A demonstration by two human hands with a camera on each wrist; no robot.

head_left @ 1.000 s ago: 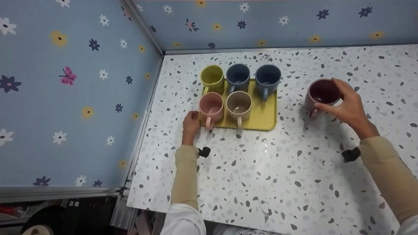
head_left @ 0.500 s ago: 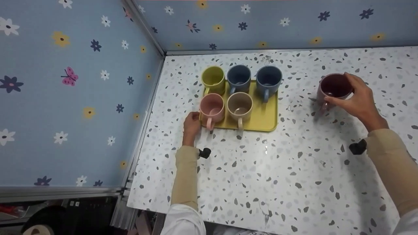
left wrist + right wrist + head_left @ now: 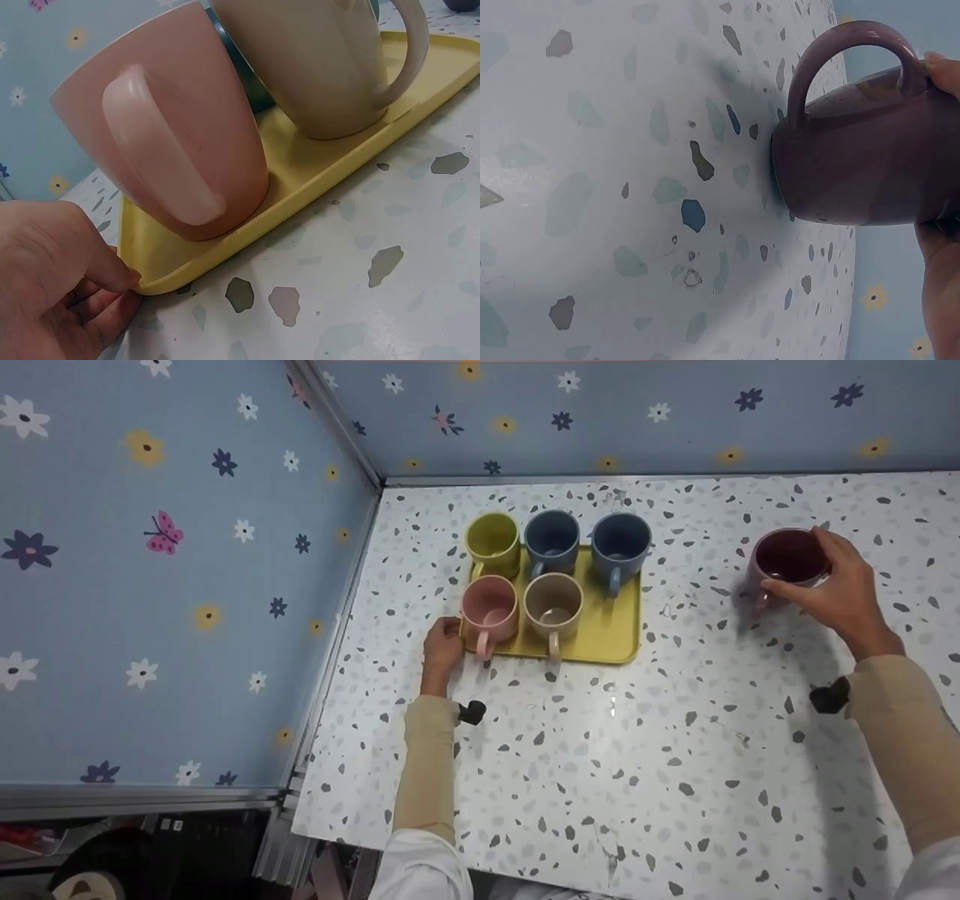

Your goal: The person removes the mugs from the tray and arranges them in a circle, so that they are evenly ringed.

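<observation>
My right hand (image 3: 851, 589) grips a dark maroon mug (image 3: 787, 559) by its rim, thumb on the near side and fingers on the far side. In the right wrist view the maroon mug (image 3: 862, 146) is upright, its base close to the tabletop. At the near left corner of a yellow tray (image 3: 611, 634), my left hand (image 3: 442, 649) pinches the edge; the left wrist view has the thumb at the tray rim (image 3: 161, 285) with fingers curled below. On the tray stand a pink mug (image 3: 491, 611), a beige mug (image 3: 553, 607), a yellow-green mug (image 3: 493, 547) and two blue mugs (image 3: 553, 544).
The speckled white tabletop (image 3: 562, 765) runs up to a blue flowered panel (image 3: 690, 427) at the back. Another flowered panel (image 3: 195, 660) closes off the left side, with a metal frame along its edge.
My right hand has carried the maroon mug to the right and slightly back, farther from the tray. My left hand and the tray mugs keep their places.
</observation>
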